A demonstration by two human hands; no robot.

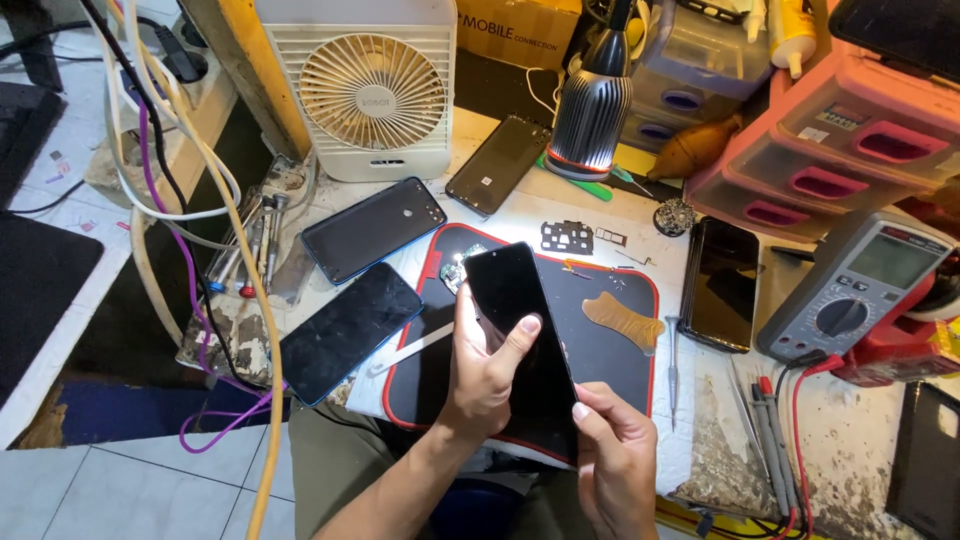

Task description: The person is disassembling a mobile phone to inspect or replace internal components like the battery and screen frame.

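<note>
Head view, looking down at a cluttered repair tabletop (860, 440): a person holds a black smartphone (520, 340) in both bare hands above a black work mat with a red border (425, 390). The left hand (485, 375) wraps the phone's left edge from behind, fingers curled around it and the thumb laid across the dark glass near its middle. The right hand (615, 450) pinches the lower right corner, fingers pressed together against the edge. The phone's long axis runs away from the person, tilted slightly so its top leans left; the top end stands free of both hands — the left hand sits nearer to it, the right hand stays at the bottom. On the mat just right of the phone lies a flat tan prying tool (625, 322). Left of the mat rest two more dark phones (348, 345), one nearer than the other, and a fourth phone (720, 283) lies to the right beside a grey multimeter (860, 285). Behind stand a small white fan (370, 90) and a ribbed black-and-silver lamp base (590, 120).
</note>
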